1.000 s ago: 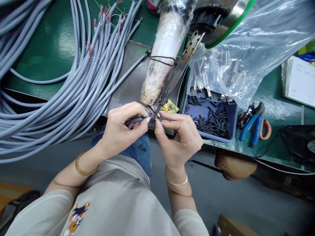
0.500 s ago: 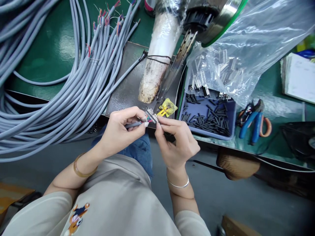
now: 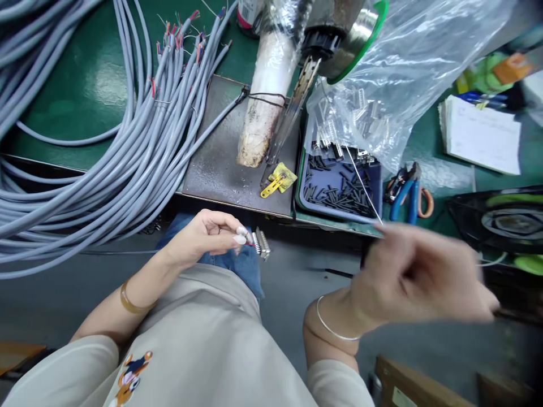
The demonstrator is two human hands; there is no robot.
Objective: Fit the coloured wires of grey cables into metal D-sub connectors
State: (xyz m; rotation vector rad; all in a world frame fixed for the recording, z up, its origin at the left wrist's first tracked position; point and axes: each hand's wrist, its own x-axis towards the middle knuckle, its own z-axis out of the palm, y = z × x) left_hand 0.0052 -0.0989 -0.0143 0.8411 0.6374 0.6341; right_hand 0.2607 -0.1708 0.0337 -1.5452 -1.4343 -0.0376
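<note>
My left hand (image 3: 216, 233) is closed just in front of the bench edge, pinching the wired end of a grey cable. A metal multi-pin connector (image 3: 262, 244) sticks out past its fingertips, with a bit of red wire showing beside it. The fingers hide most of the cable end. Out to the right, my right hand (image 3: 419, 274) is blurred by motion, its thumb and forefinger pinched on a thin silvery solder wire (image 3: 365, 186). That wire stretches taut up toward the spool (image 3: 358, 42), crossing over the parts tray.
A soldering iron (image 3: 292, 116) points down over a dark metal plate (image 3: 224, 164), beside a yellow clip (image 3: 272, 185). Grey cables (image 3: 139, 158) fill the left. The blue tray (image 3: 339, 213) holds black sleeves and bagged connectors. Pliers (image 3: 405, 195) and a paper pad (image 3: 481, 133) lie right.
My right hand has let go of the connector and swung right, and now draws the solder wire. My left hand has lowered slightly toward my lap with the connector.
</note>
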